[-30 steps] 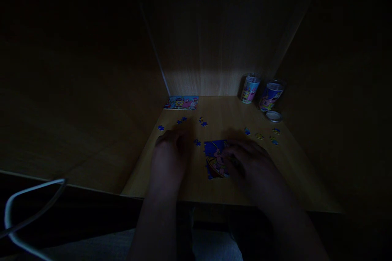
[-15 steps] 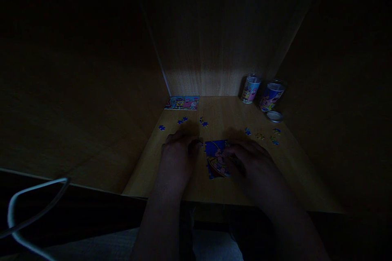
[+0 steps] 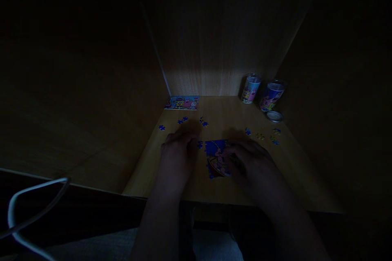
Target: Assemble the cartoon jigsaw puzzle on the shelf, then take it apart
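Note:
On the wooden surface in front of me lies a joined section of jigsaw puzzle, blue with pink and dark red figures. My right hand rests at its right side, with curled fingers against that edge and covering part of it. At its upper left is a loose blue puzzle piece, lying flat with a narrow gap between the two. The curled fingers of my left hand meet the left end of this piece; its thumb is mostly hidden. The scene is very dark.
Loose puzzle pieces lie beyond my left hand, and more pieces to the right. A cartoon picture card is at the back left. Two printed cans and a round lid stand back right. Wooden panels enclose the surface.
The piece at my left fingertips has turned from tilted to flat, and more of its blue face shows. My left fingers have shifted slightly left; my right hand is nearly unmoved.

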`<state>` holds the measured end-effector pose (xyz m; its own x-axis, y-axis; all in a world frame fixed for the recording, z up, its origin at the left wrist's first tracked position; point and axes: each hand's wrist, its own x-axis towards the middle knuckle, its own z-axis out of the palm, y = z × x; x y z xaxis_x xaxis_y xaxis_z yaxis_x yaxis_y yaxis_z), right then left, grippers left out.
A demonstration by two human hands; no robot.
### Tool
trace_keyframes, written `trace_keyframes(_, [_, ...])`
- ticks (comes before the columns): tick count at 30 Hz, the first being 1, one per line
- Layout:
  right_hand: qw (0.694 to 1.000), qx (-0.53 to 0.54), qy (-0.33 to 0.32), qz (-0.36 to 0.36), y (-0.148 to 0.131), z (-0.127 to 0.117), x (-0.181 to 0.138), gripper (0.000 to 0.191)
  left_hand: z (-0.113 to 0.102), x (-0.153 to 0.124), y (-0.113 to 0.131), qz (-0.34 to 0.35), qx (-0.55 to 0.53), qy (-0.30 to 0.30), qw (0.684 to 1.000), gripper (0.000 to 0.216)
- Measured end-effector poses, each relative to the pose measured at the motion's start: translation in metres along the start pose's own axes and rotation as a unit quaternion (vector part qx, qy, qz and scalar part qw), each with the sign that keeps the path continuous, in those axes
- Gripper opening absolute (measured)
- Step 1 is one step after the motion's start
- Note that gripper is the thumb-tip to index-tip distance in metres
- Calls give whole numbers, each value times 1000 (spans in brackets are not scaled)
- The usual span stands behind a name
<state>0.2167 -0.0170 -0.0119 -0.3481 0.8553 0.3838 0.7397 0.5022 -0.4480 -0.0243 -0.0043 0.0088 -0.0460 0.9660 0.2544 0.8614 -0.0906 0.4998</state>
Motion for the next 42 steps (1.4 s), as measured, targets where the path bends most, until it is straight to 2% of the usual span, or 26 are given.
trace_keyframes(5, [1000, 0, -5, 2, 0, 1, 0, 11, -16, -1, -7, -21, 38, 49, 998, 43])
trace_keyframes(9, [1000, 1, -9, 4, 1, 0, 0, 10, -39, -7, -10, -95, 98, 75, 988, 44])
trace_keyframes(13, [1000, 1, -8, 2, 2, 0, 0, 11, -54, -14, -13, -162, 160, 19, 974, 45])
trace_keyframes(18, [1000, 5, -12, 7, 2, 1, 0, 12, -54, -19, -19, -127, 157, -43, 979, 30])
trace_keyframes(22, [1000, 5, -11, 11, 3, 1, -1, 13, -51, -20, -18, -122, 158, -88, 976, 34])
trace_keyframes(27, [1000, 4, -11, 14, 4, 2, -1, 11, -55, -18, -9, -141, 157, -141, 967, 38])
trace_keyframes(32, [1000, 3, -5, 12, 4, 3, -1, 13, -52, -14, 6, -119, 155, -173, 965, 23])
trace_keyframes(36, [1000, 6, -8, 12, 3, 1, -1, 12, -44, -11, 10, -92, 129, -140, 977, 20])
trace_keyframes(39, [1000, 8, -15, 12, 2, 0, 0, 11, -43, -10, 5, -92, 129, -67, 985, 24])
trace_keyframes(42, [1000, 8, -14, 6, 2, 0, 0, 10, -44, -8, -5, -95, 185, -16, 978, 34])
